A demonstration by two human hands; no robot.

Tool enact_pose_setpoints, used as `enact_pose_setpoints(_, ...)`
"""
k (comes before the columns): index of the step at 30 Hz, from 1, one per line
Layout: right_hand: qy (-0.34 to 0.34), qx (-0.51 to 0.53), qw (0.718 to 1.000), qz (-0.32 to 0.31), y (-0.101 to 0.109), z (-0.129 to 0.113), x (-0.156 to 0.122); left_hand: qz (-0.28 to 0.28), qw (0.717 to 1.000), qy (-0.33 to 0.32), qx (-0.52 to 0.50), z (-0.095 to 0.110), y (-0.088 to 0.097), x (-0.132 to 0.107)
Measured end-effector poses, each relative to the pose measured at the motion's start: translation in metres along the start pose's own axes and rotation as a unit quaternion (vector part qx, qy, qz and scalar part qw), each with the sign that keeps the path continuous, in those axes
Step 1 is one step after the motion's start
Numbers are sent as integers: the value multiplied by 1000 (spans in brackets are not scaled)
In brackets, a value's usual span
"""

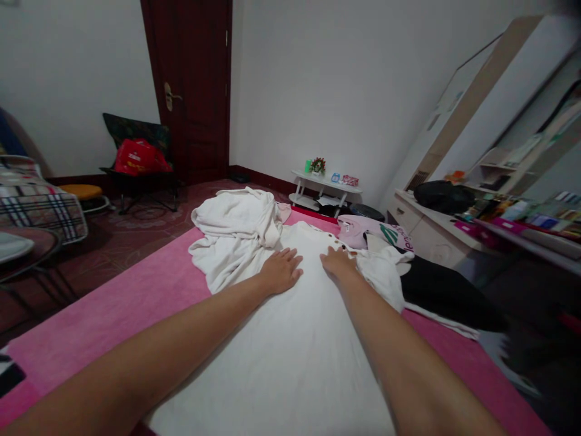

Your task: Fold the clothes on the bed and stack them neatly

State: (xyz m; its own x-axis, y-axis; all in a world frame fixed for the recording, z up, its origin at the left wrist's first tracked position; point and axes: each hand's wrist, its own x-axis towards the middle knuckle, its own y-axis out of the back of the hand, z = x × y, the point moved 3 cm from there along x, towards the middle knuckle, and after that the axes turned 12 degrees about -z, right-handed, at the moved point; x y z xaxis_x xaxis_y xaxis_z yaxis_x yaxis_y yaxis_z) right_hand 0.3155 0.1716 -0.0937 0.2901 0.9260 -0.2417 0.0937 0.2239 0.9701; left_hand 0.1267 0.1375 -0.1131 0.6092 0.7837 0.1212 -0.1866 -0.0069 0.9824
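Observation:
A white garment [290, 351] with a row of dark buttons near its far end lies spread out in front of me on a pink cover [149, 284]. My left hand [282, 271] rests flat on its left side, fingers stretched. On the right side, close to the buttons, lies my right hand [339, 263]; its fingers are stretched out too, their tips partly hidden. Beside my left hand is a rumpled white cloth [236, 224]. A crumpled white piece of clothing [385, 275] lies just right of my right hand.
At the far right of the pink cover lie a folded pink garment [358, 229] with green print and a black garment [445, 293]. Beyond stands a small white table [327, 180]. A chair holds a red bag [140, 157] near the door [195, 91]. A cluttered desk [436, 221] stands right.

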Motion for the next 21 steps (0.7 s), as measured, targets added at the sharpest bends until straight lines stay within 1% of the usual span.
enact_pose_setpoints(1,23,0,1000,19,-1,-7,-3,7,1000,-3,-6,-1,0,1)
enact_pose_setpoints(3,103,6,993,55,-7,-21,-11,23,999,-15,-22,-2,1,2)
enact_pose_setpoints(5,162,24,984,67,-17,-28,-18,39,998,-25,-51,-4,5,2)
enact_pose_setpoints(7,169,50,982,75,-24,-26,-20,79,993,-28,-80,-7,12,1)
enact_pose_setpoints(10,183,81,974,109,-26,-19,-19,188,979,-22,-70,-14,32,-4)
enact_pose_setpoints(12,192,97,968,131,-24,-17,-18,252,967,10,-45,-24,48,-3)
enact_pose_setpoints(14,199,104,963,152,-23,-17,-17,284,955,76,-36,-39,63,2)
enact_pose_setpoints(16,209,107,957,170,-24,-19,-17,283,946,156,-43,-59,75,11)
enact_pose_setpoints(17,215,110,954,176,-24,-19,-16,265,944,191,-50,-69,80,17)
enact_pose_setpoints(19,229,137,945,187,-26,-19,-15,200,946,248,-68,-88,88,28)
enact_pose_setpoints(21,240,206,925,212,-24,-17,-13,124,948,282,-86,-103,95,38)
